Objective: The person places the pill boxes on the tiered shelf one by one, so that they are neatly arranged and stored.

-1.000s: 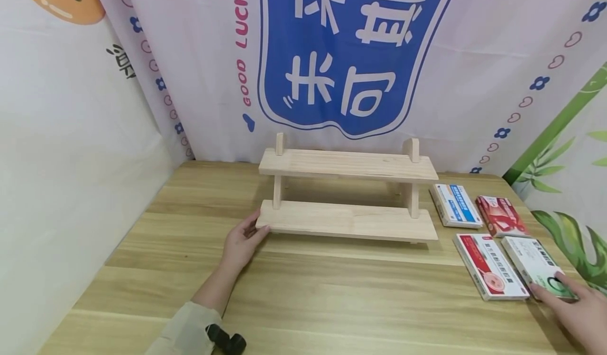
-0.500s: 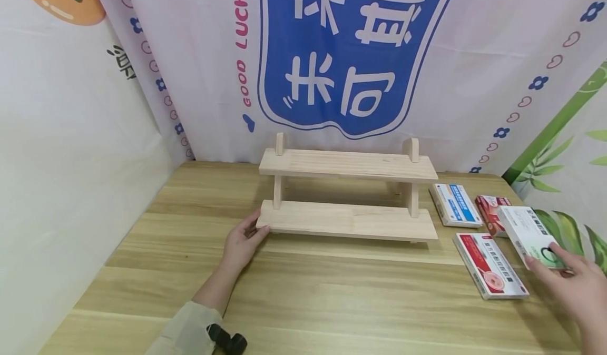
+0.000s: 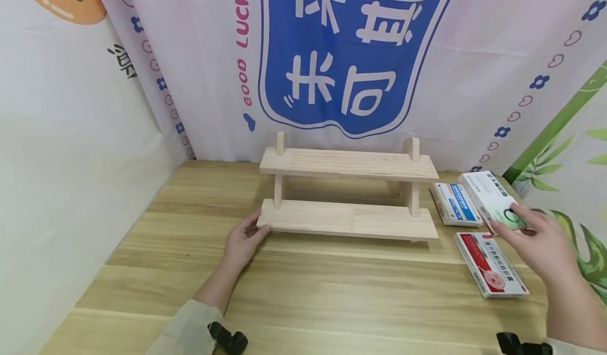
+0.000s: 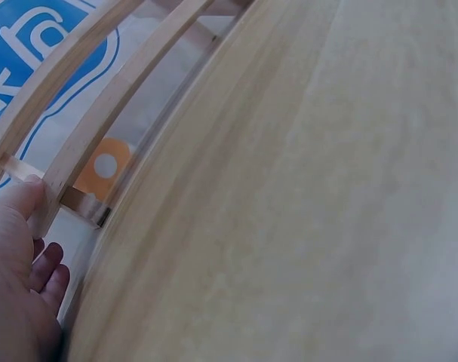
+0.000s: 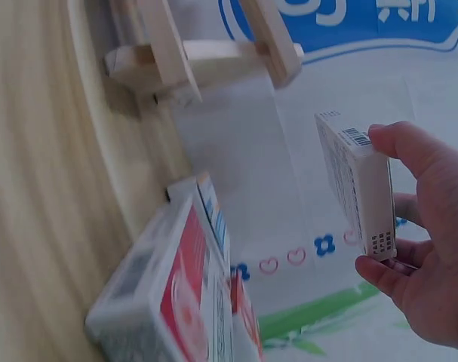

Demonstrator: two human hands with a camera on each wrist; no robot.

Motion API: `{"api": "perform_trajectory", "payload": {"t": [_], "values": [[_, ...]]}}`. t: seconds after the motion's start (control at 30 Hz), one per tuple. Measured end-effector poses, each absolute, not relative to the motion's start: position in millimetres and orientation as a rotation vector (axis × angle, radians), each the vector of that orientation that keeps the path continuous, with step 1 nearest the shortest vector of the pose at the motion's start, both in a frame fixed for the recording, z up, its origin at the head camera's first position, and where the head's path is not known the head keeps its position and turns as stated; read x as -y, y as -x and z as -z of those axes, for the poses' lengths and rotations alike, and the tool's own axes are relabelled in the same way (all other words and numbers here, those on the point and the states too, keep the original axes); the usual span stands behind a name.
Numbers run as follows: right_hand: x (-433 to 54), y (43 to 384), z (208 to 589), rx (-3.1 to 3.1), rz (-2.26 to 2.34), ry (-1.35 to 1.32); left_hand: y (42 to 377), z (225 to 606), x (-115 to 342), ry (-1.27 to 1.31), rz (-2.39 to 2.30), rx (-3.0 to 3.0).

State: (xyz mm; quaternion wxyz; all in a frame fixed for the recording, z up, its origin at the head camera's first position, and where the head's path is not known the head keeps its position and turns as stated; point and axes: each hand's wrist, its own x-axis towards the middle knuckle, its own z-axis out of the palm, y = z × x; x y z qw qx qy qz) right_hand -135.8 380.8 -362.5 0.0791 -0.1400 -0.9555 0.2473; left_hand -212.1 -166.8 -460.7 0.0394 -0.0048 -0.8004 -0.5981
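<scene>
One box point(image 3: 488, 193), which we judge light and stiff but easily crushed, is in the air right of the rack point(image 3: 346, 219), our right grip point(image 3: 545, 245) rightly pinching its opposite edges, spread to its width, our left grip point(image 3: 243, 245) pinching the rack's end.

Wood-grain surface point(image 3: 332, 292), pale pink cloth point(image 3: 204, 70) behind w/ blue panel point(image 3: 348, 49), white chars point(image 3: 311, 84) & GOOD LUCK lettering point(image 3: 242, 41), white wall point(image 3: 71, 134) to my L w/ orange fruit print point(image 3: 64, 10), bamboo print point(image 3: 555, 125) on R
</scene>
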Motion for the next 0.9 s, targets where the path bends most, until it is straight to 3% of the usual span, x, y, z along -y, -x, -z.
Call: {"api": "perform_trajectory", "payload": {"t": [0.9], "values": [[-249.8, 208.8, 323.2, 2.86, -1.011, -0.06, 212.6, 461.3, 165.8, 0.01, 1.823, 2.443]]}}
